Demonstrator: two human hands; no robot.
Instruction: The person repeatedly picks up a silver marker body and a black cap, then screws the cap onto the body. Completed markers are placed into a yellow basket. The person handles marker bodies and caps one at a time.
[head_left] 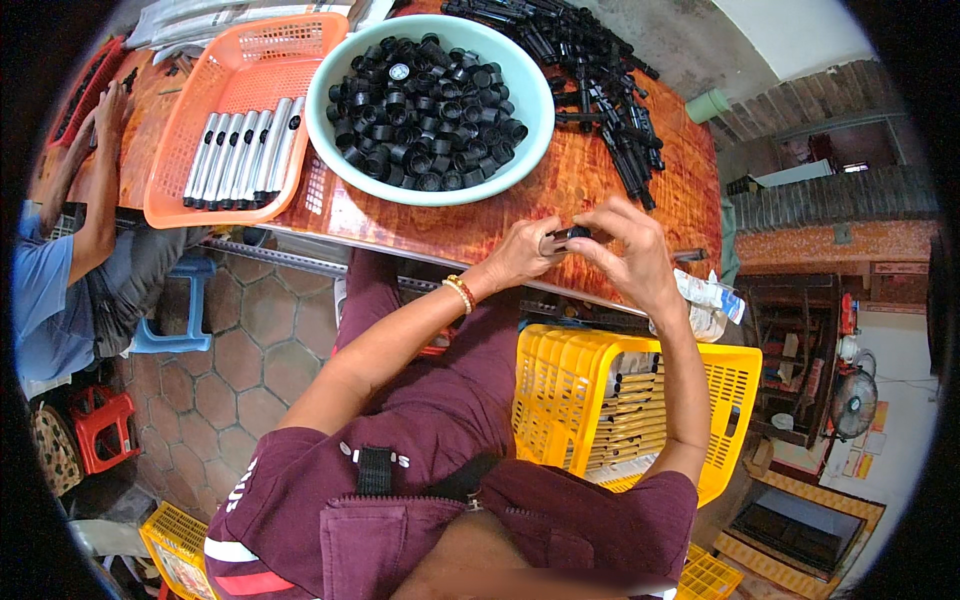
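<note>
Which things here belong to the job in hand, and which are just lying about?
In use: small black part held between left hand and right hand; bowl of black caps; black tubes; orange tray of silver tubes.
Lying about: yellow crate, blue stool, fan.

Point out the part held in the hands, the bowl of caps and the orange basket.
black part (566,236), head view, exposed middle.
bowl (530,130), head view, right rim.
orange basket (200,212), head view, near wall.

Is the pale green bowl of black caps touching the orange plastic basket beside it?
Touching, it seems. In the head view the pale green bowl has its left rim overlapping the right edge of the orange plastic basket, with no gap showing.
</note>
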